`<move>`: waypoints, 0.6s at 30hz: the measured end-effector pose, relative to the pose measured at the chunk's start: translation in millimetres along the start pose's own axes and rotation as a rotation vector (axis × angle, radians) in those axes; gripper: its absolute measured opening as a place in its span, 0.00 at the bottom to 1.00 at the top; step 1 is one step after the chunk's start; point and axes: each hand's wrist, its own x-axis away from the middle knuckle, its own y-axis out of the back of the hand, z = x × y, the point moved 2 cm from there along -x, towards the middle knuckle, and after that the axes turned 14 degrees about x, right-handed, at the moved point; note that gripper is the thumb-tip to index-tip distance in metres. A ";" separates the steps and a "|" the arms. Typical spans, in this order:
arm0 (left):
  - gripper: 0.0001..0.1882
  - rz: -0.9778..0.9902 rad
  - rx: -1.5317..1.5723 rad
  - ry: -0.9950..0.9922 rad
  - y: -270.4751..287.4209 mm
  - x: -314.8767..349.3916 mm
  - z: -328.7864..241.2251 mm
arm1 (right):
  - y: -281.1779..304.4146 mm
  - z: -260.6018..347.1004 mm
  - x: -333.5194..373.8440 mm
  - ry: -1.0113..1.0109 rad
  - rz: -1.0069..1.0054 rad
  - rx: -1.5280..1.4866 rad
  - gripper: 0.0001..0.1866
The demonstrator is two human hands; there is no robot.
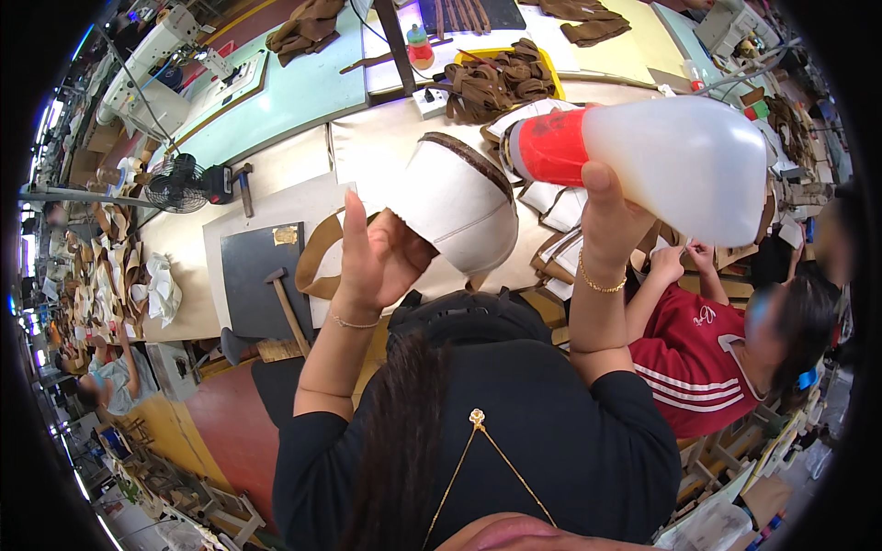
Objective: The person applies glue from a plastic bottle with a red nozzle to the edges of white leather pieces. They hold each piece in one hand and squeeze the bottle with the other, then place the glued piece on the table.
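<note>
My left hand (375,253) supports a white, rounded, cap-like sewn piece (473,220) with a brown edge band. Its fingers curl under the piece's near left end, partly hidden, while the thumb points up, off the piece. In my right hand (611,216) is a translucent plastic squeeze bottle (684,161) with a red neck section, tilted on its side. The bottle's narrow end points left, close to the piece's brown edge. A brown-and-white looped strip (319,266) lies on the table just behind my left wrist.
A dark board (262,266) and a hammer (289,312) lie on the left; another hammer (244,188) is near a small fan (176,184). A yellow tray (551,73) of brown strips stands ahead. A co-worker in a red shirt (689,354) sits close on the right.
</note>
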 end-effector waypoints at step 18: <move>0.62 0.128 -0.120 0.018 -16.3 -2.6 20.2 | -32.9 -13.4 17.4 -0.371 0.443 0.030 0.16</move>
